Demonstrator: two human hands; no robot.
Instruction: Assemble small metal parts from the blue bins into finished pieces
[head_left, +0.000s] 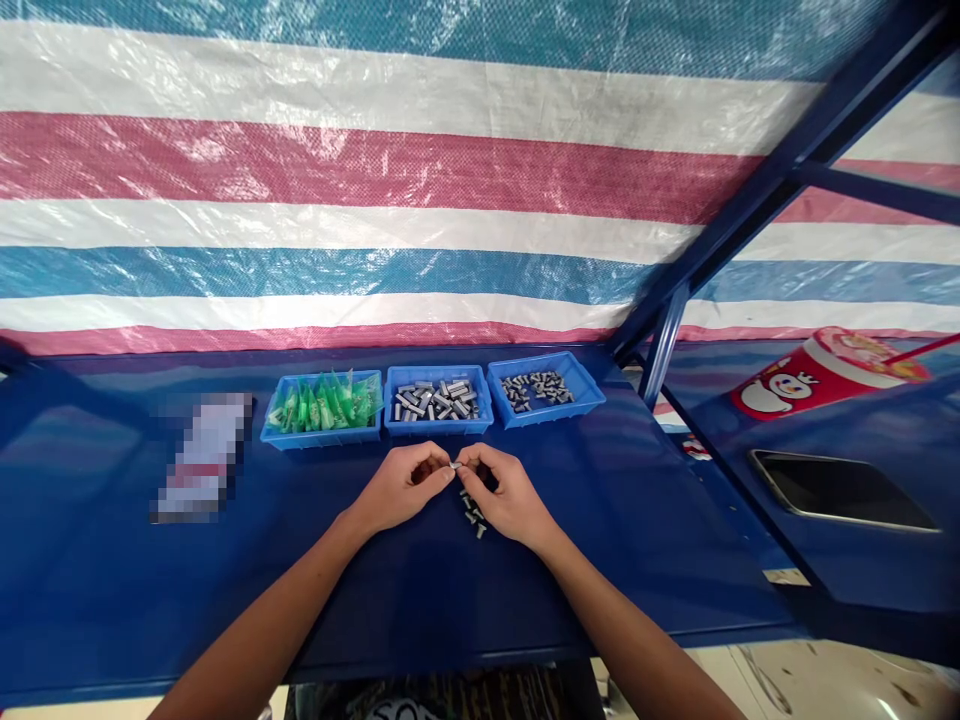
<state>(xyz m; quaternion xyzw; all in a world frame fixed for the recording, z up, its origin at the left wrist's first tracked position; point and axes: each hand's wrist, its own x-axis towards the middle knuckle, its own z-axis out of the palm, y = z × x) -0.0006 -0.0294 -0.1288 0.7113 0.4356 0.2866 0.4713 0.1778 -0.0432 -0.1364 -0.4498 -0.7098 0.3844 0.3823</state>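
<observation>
My left hand (pixel 397 488) and right hand (pixel 511 497) meet low over the blue table (pixel 112 560). The fingers of both are curled in, and the thumb and forefinger tips are pinched on one tiny grey part (pixel 454 465) held between them, just in front of the middle tray (pixel 436 428).

I judge the part to be metal: light, stiff and hard, and smooth enough to slip out of a fingertip pinch. It is best taken by its two ends, one hand on each. It should not bend or break; the risk is that it drops and rolls.

Under my right hand lies a small pile (pixel 472 517) of similar short grey pieces, too small for me to make out their shape.

The three trays are shallow blue plastic, set side by side. The left tray (pixel 321 437) holds glossy green packets, the middle one holds blocky grey pieces, and the right tray (pixel 546 412) holds smaller, darker bits.

Behind them hangs a crinkled, shiny woven tarp (pixel 375 170) in stripes. Off to the right are a red paper cup (pixel 817 375) and a flat dark phone (pixel 840 490).
</observation>
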